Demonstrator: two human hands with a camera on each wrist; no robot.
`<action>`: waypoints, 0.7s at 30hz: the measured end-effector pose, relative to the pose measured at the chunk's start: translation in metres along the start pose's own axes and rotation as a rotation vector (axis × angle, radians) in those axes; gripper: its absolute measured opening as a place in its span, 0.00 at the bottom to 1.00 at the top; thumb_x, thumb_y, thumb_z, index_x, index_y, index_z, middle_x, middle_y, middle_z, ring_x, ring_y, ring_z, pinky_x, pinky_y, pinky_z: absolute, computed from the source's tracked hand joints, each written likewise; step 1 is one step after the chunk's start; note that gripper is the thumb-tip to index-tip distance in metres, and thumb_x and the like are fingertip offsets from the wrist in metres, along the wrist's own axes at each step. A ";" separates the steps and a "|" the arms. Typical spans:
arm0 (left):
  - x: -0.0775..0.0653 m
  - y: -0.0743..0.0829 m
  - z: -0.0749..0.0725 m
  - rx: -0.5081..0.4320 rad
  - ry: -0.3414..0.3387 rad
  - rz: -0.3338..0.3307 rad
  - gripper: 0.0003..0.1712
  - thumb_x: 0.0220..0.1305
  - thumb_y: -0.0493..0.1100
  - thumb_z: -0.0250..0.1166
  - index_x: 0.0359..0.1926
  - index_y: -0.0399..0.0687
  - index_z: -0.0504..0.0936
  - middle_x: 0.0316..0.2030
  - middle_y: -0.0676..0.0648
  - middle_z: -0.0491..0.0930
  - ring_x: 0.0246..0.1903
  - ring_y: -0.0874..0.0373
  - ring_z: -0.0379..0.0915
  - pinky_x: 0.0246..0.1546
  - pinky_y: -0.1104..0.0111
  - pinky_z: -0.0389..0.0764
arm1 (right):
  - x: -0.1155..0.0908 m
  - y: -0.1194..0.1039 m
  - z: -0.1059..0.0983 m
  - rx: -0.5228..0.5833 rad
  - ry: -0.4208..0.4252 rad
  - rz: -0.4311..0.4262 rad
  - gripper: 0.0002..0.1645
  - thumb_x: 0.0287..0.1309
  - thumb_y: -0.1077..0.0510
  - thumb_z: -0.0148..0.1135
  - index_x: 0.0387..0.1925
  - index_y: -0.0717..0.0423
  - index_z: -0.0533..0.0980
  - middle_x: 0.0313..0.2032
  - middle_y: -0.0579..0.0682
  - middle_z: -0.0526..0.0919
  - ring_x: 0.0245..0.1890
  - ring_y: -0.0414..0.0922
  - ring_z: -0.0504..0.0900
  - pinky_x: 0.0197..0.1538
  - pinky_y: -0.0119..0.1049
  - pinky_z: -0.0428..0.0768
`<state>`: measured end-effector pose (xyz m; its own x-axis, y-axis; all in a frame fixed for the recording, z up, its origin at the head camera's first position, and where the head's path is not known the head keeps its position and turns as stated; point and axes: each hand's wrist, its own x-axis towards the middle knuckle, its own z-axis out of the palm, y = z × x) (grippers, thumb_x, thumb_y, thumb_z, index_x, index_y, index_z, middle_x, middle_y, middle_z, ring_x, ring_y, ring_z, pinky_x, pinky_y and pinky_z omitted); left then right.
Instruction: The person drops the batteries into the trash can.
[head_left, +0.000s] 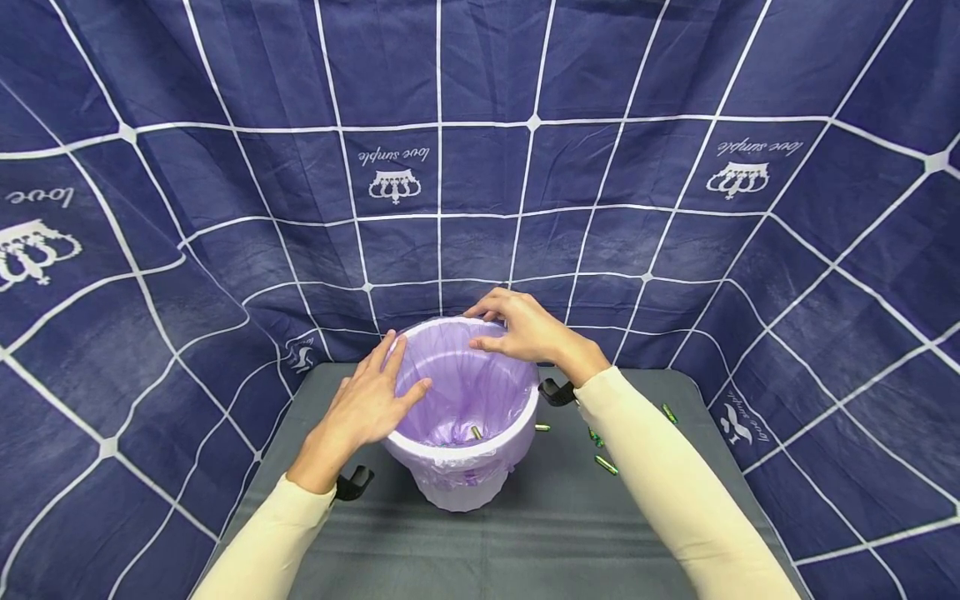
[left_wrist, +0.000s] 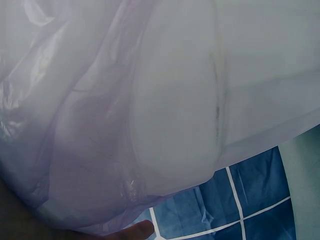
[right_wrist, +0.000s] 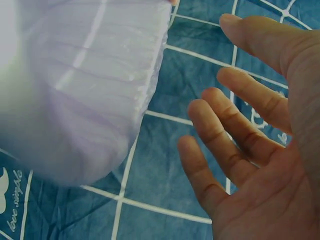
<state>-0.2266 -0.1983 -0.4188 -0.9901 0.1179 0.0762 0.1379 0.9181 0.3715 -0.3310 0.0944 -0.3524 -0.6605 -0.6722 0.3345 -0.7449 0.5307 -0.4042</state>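
Note:
A white bin [head_left: 461, 492] stands on the grey surface, lined with a translucent purple bag [head_left: 450, 367] folded over its rim. My left hand [head_left: 367, 404] is at the bin's left rim, fingers extended and thumb over the opening. My right hand [head_left: 528, 329] is above the far right rim, fingers loosely bent. In the right wrist view, that hand [right_wrist: 245, 150] is spread, holds nothing and is apart from the bag [right_wrist: 100, 100]. Bag and bin wall [left_wrist: 175, 100] fill most of the left wrist view. One small green-and-gold cylinder [head_left: 476, 432] lies inside the bin.
Right of the bin, several similar cylinders [head_left: 606, 465] lie on the grey surface [head_left: 420, 558], one [head_left: 542, 427] close to the bin's side. Dark blue cloth [head_left: 480, 167] with white grid lines hangs behind and along both sides.

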 end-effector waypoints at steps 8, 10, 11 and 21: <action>-0.001 0.001 -0.001 -0.006 -0.004 0.000 0.58 0.86 0.76 0.54 0.97 0.47 0.49 0.97 0.42 0.43 0.92 0.27 0.50 0.79 0.14 0.61 | -0.018 0.016 -0.002 0.073 0.064 0.035 0.26 0.71 0.52 0.84 0.66 0.56 0.90 0.61 0.56 0.91 0.61 0.58 0.94 0.69 0.57 0.90; -0.001 0.001 -0.001 -0.010 -0.005 -0.003 0.57 0.86 0.75 0.55 0.97 0.48 0.49 0.98 0.42 0.43 0.93 0.27 0.50 0.79 0.14 0.61 | -0.024 0.021 -0.002 0.096 0.073 0.049 0.25 0.72 0.54 0.83 0.65 0.57 0.90 0.61 0.57 0.91 0.62 0.60 0.94 0.71 0.56 0.90; -0.001 0.000 -0.001 -0.011 -0.004 -0.003 0.57 0.86 0.75 0.55 0.97 0.48 0.49 0.98 0.42 0.43 0.93 0.27 0.49 0.79 0.14 0.60 | -0.026 0.023 -0.002 0.105 0.077 0.056 0.25 0.72 0.54 0.83 0.65 0.57 0.90 0.61 0.58 0.91 0.62 0.60 0.94 0.72 0.56 0.90; -0.001 -0.001 0.000 -0.009 0.000 0.000 0.58 0.86 0.75 0.55 0.97 0.47 0.49 0.98 0.42 0.42 0.92 0.27 0.50 0.80 0.15 0.61 | -0.056 0.055 0.001 0.147 0.113 0.126 0.21 0.76 0.56 0.80 0.65 0.54 0.91 0.63 0.58 0.91 0.63 0.62 0.94 0.72 0.60 0.90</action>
<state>-0.2257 -0.1990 -0.4191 -0.9901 0.1174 0.0764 0.1378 0.9149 0.3795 -0.3350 0.1601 -0.3944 -0.7597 -0.5393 0.3633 -0.6398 0.5201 -0.5658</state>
